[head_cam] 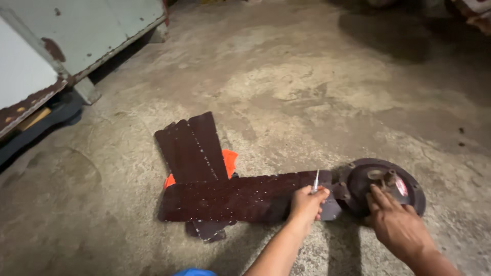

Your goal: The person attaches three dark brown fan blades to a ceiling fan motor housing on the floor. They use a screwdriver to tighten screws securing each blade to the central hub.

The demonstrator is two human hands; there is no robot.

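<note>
A dark brown ceiling fan lies on the concrete floor. Its round motor housing (406,184) is at the right, and one long blade (230,198) reaches left from it. My left hand (306,204) is shut on a thin screwdriver (315,181), held upright at the blade's inner end near the housing. My right hand (394,222) rests flat on the front of the motor housing with fingers spread. Two more loose blades (192,148) lie stacked behind the long blade, with an orange object (229,161) partly hidden beneath them.
A worn white metal cabinet (82,36) with rusty edges stands at the back left, raised on short legs. A dark board (41,122) lies under it. Stained concrete floor (307,76) stretches behind the fan.
</note>
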